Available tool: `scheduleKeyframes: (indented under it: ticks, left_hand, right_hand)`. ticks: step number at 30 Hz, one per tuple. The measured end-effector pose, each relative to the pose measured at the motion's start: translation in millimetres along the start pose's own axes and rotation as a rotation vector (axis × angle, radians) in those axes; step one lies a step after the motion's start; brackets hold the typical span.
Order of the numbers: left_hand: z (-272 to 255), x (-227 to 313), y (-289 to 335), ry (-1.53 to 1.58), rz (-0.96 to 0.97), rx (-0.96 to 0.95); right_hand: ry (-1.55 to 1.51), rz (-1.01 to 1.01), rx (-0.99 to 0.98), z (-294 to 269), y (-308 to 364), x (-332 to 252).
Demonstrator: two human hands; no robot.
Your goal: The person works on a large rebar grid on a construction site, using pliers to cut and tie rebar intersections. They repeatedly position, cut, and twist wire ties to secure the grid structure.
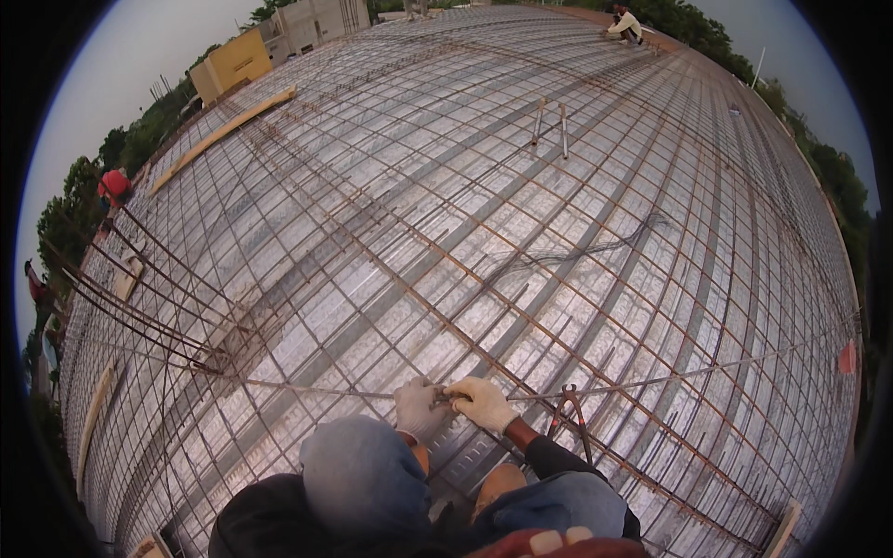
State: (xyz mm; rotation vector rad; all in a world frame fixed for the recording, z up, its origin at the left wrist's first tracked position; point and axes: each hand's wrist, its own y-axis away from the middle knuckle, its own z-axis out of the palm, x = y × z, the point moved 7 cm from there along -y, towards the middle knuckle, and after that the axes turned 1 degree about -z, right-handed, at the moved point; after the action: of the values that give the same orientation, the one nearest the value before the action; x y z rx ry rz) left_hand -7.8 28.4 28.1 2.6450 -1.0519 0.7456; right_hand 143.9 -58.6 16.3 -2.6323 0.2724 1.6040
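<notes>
My left hand (421,410), in a pale knit glove, is closed with its fingers curled at the rebar mesh (446,323) just in front of my knees. Almost touching it, my right hand (484,404) in a cream glove is pinched from the other side. What lies between the fingertips is too small and hidden to name. A long, thin grey strip (642,382) crosses the mesh and passes behind or through both hands. Right of my right hand, a pair of nippers (569,391) with dark reddish handles rests on the bars.
Ribbed metal decking (353,290) lies under the mesh. Bent bars (153,321) stick up at left. Loose thin rods (586,249) and two short tubes (564,130) lie ahead. A wooden plank (223,135) lies far left. One person (626,26) crouches far off; another wears a red helmet (114,186).
</notes>
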Motion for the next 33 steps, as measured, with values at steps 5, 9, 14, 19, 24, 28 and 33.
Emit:
scheduleKeyframes:
  ticks: [5, 9, 14, 19, 24, 28, 33]
  left_hand:
    - [0.8, -3.4, -0.2, 0.006, -0.024, -0.029]
    - [1.5, -3.0, 0.1, 0.037, -0.023, -0.06]
    - [-1.4, -2.1, -0.1, 0.021, 0.014, -0.014]
    - [-5.3, 4.1, 1.0, 0.034, 0.045, 0.073]
    - [-2.4, -3.3, 6.5, 0.064, 0.087, 0.141]
    - [-4.0, -7.1, 4.2, 0.125, 0.121, 0.156]
    - [-7.8, 1.1, 3.8, 0.21, 0.234, 0.164]
  right_hand:
    - [0.023, -0.028, 0.053, 1.8, 1.5, -1.7]
    - [0.073, -0.047, 0.099, 0.4, 4.7, -6.3]
    - [0.103, -0.053, 0.126, 0.3, 4.4, -10.6]
    - [0.117, -0.005, 0.122, -0.3, 6.0, -9.9]
    - [0.125, 0.012, 0.129, 1.3, 8.3, -12.5]
    - [0.129, 0.032, 0.132, 0.9, 5.8, -17.1]
    - [0.173, 0.014, 0.145, -1.7, 7.4, -17.6]
